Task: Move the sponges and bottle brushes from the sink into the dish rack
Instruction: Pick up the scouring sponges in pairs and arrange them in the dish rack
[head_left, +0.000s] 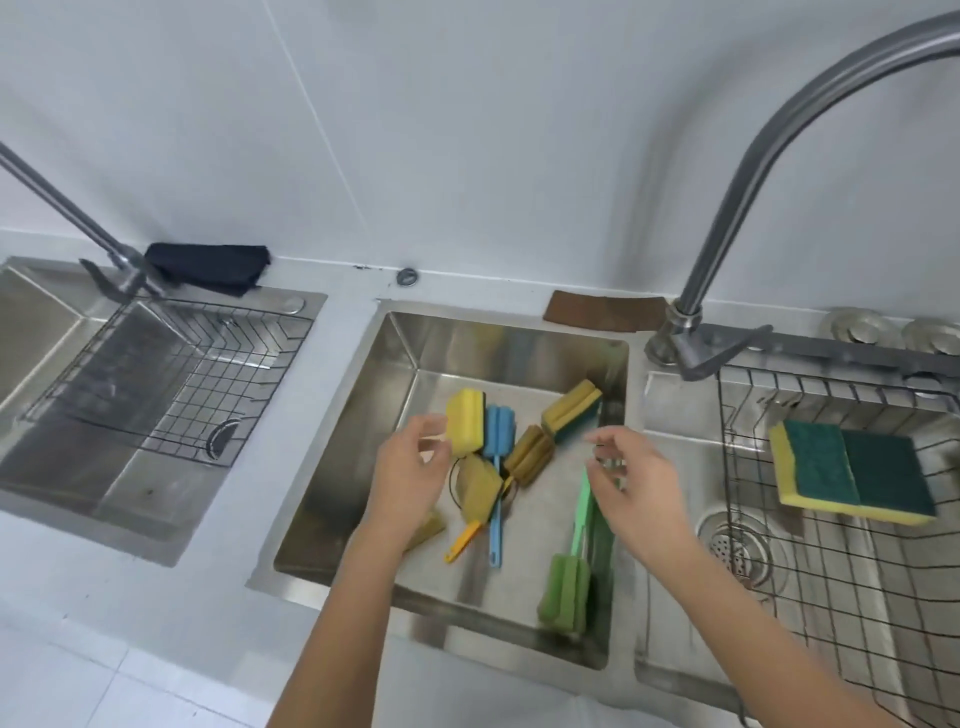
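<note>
The middle sink (363, 415) holds a yellow sponge (464, 422), a yellow-and-green sponge (570, 411), a blue bottle brush (497, 457), a brown-headed brush (529, 453), a yellow-handled brush (475, 496) and a green bottle brush (569, 582). Another sponge (427, 526) peeks out under my left wrist. My left hand (410, 478) hovers open just left of the yellow sponge. Over the green brush's handle, my right hand (634, 483) hangs with fingers apart, holding nothing. In the wire dish rack (831, 571) on the right lie two green-topped sponges (852, 470).
A tall curved faucet (737, 182) rises between the middle sink and the right basin. A second sink with a wire rack (171, 384) sits on the left, with a black cloth (208, 267) behind it. A brown rag (602, 310) lies behind the middle sink.
</note>
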